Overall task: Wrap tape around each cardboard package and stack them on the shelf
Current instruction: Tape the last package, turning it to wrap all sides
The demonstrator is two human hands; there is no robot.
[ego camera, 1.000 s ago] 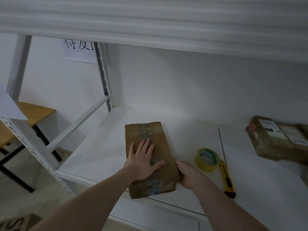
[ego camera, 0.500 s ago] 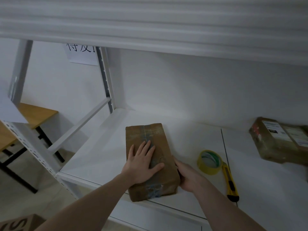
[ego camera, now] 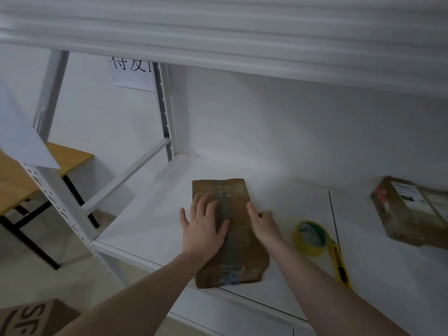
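Two hands meet one taped package point(ego camera: 228, 229) on the shelf point(ego camera: 150, 221): left hand point(ego camera: 203, 229) flat on top, right hand point(ego camera: 263, 223) gripping its edge.

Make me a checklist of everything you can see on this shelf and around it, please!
Surface: white shelf, with a seam line toward the right.
Job's things: brown package lying flat, tape running along its top; second package with labels at far right; yellow tape roll lying flat.
Clutter: yellow utility knife beside the roll.
Hands: left hand presses flat on the brown package; right hand touches its right edge, fingers partly hidden.
Cables: nothing seen.
Surroundings: wooden table at left, paper sign on wall, printed box below.
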